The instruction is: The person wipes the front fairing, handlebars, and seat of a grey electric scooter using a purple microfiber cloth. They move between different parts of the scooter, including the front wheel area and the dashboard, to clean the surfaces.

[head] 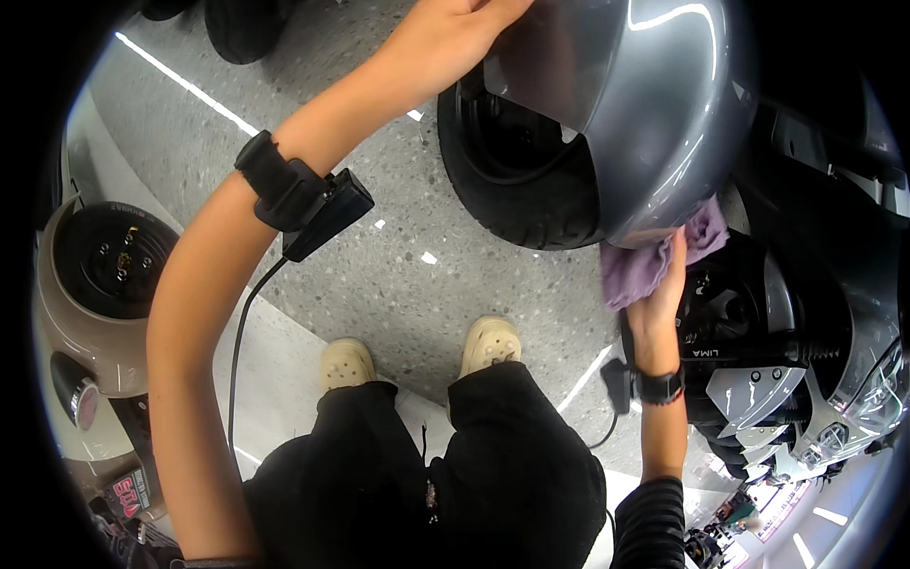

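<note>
A grey scooter's glossy rear body panel curves over its black tyre at upper right. My right hand holds a purple cloth against the panel's lower edge, with the thumb lying over the cloth. My left hand reaches to the top edge of the view, at the near side of the grey bodywork; its fingertips are partly cut off, so its grip cannot be told. Each wrist wears a black strap with a small black device and a cable.
Another scooter stands close on the right, beside my right forearm. A beige scooter stands at the left. A black wheel shows at the top left. My beige clogs are on the speckled grey floor.
</note>
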`<action>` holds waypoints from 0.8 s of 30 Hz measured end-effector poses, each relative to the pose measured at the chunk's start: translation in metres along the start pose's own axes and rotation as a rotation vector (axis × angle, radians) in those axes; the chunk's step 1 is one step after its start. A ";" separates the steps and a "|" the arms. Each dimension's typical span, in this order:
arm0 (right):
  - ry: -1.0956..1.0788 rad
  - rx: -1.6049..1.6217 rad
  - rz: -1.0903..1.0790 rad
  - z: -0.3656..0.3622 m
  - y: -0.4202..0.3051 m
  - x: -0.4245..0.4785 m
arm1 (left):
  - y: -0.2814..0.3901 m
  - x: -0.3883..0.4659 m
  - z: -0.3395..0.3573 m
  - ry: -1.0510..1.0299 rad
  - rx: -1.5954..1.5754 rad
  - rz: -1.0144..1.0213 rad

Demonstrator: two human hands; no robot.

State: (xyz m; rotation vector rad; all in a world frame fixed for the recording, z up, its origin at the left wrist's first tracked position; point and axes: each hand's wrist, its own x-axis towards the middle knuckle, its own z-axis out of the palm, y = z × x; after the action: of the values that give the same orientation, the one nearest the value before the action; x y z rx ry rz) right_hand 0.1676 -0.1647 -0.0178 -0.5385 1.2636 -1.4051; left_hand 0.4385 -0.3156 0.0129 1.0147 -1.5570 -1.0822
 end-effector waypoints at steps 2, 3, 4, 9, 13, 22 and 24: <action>0.002 -0.026 0.034 0.009 -0.003 -0.019 | -0.003 -0.001 -0.001 -0.013 0.014 0.085; 0.025 -0.088 0.039 0.009 -0.007 -0.025 | -0.005 -0.001 -0.001 -0.027 0.003 0.077; 0.041 -0.145 0.051 0.007 -0.010 -0.032 | -0.002 -0.001 -0.004 -0.039 0.002 0.065; 0.201 -0.201 -0.132 -0.012 -0.030 -0.079 | -0.004 0.003 -0.017 -0.135 -0.036 0.018; 0.215 -0.748 -0.752 0.002 -0.065 -0.064 | 0.000 0.001 -0.026 -0.209 -0.164 -0.083; -0.323 -2.180 -1.502 0.199 -0.054 0.003 | -0.018 -0.041 -0.035 0.016 -0.477 -0.145; -0.562 -2.161 -1.513 0.200 -0.039 0.006 | -0.012 -0.066 -0.029 0.057 -0.425 -0.143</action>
State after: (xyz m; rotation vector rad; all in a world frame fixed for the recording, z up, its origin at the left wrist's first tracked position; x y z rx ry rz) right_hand 0.3226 -0.2541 0.0791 -3.4455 1.3258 0.1137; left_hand 0.4818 -0.2614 -0.0101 0.8615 -1.1532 -1.3982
